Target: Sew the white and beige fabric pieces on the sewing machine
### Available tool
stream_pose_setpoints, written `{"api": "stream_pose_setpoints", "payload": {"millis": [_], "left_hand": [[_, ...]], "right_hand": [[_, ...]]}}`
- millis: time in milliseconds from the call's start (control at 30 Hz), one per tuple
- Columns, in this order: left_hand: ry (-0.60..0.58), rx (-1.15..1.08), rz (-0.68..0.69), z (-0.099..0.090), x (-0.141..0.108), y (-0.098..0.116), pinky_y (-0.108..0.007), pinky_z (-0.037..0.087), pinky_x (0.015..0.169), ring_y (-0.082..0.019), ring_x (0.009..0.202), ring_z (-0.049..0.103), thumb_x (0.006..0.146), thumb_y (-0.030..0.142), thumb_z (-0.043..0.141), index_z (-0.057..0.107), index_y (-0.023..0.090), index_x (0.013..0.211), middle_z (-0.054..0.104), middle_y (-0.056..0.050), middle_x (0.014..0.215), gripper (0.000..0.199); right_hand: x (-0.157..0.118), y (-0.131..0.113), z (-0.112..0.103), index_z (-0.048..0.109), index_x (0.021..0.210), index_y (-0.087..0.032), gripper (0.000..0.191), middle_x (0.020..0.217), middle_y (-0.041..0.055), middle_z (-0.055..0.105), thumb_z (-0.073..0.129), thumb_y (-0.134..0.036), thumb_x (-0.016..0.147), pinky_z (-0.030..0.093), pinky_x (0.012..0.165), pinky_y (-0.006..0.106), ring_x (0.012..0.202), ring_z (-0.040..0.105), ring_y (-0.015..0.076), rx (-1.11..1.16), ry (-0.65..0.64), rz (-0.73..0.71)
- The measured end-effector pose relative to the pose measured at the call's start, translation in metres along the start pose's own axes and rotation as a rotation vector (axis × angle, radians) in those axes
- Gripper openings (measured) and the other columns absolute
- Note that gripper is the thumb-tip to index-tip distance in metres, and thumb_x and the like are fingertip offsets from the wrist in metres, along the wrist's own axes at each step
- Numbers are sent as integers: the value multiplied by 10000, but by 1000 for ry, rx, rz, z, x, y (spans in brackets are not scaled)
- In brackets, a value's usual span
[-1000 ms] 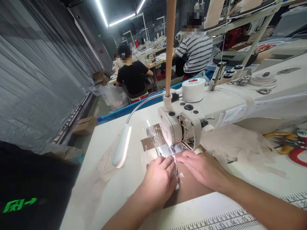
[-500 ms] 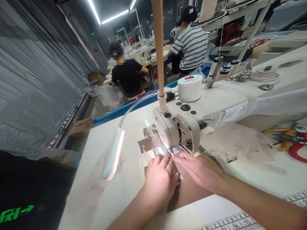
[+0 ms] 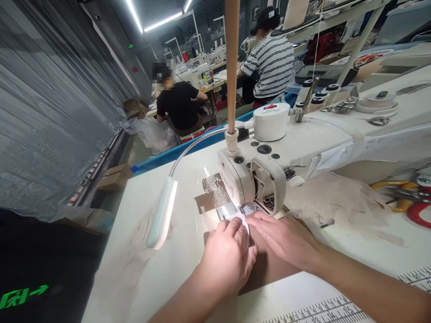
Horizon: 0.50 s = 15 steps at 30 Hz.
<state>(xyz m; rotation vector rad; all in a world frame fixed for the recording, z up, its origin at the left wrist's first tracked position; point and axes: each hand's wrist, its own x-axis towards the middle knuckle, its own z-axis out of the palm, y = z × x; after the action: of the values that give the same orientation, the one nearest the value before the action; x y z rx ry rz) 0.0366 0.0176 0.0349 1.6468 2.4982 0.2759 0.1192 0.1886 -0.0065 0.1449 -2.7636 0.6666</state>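
The white sewing machine (image 3: 235, 179) stands in front of me, its needle area brightly lit. Just before the presser foot lies a small pale piece of fabric (image 3: 245, 222). My left hand (image 3: 229, 251) is on that fabric with bent fingers pressed together, its thumb tucked in at the right. A dark edge shows beside the thumb; its kind is unclear. My right hand (image 3: 286, 237) rests on the brown sheet (image 3: 269, 267) with its fingers stretched out toward the presser foot, the tips close to the pale fabric. Part of the fabric is hidden under the left fingers.
A gooseneck lamp (image 3: 163, 213) hangs over the left of the white table (image 3: 134, 193). Sheer fabric scraps (image 3: 330, 204) and red-handled scissors (image 3: 419, 213) lie at the right. A ruler strip (image 3: 333, 309) runs along the front. Two people sit at machines beyond.
My left hand's thumb has swung outward to the right, covering more of the dark edge. More of the pale fabric shows at the fingertips. The right hand has barely moved; the view has shifted slightly.
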Motion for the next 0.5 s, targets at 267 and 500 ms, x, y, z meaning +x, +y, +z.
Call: {"api": "stream_pose_setpoints", "payload": {"millis": [267, 500], "left_hand": [[19, -75, 163, -5, 4, -15, -346, 528, 801, -208, 864, 550, 932, 208, 416, 621, 156, 1085, 636, -76, 1147, 261], [47, -29, 159, 0, 7, -13, -351, 526, 727, -217, 812, 543, 920, 201, 423, 638, 156, 1061, 645, -93, 1148, 261]], "right_hand": [[-2, -2, 3, 648, 997, -180, 330, 845, 44, 605, 396, -50, 827, 325, 531, 278, 599, 487, 140, -169, -19, -20], [-2, -4, 5, 652, 983, -179, 340, 803, 40, 592, 411, -41, 787, 280, 512, 292, 561, 440, 143, -213, 2, -14]]}}
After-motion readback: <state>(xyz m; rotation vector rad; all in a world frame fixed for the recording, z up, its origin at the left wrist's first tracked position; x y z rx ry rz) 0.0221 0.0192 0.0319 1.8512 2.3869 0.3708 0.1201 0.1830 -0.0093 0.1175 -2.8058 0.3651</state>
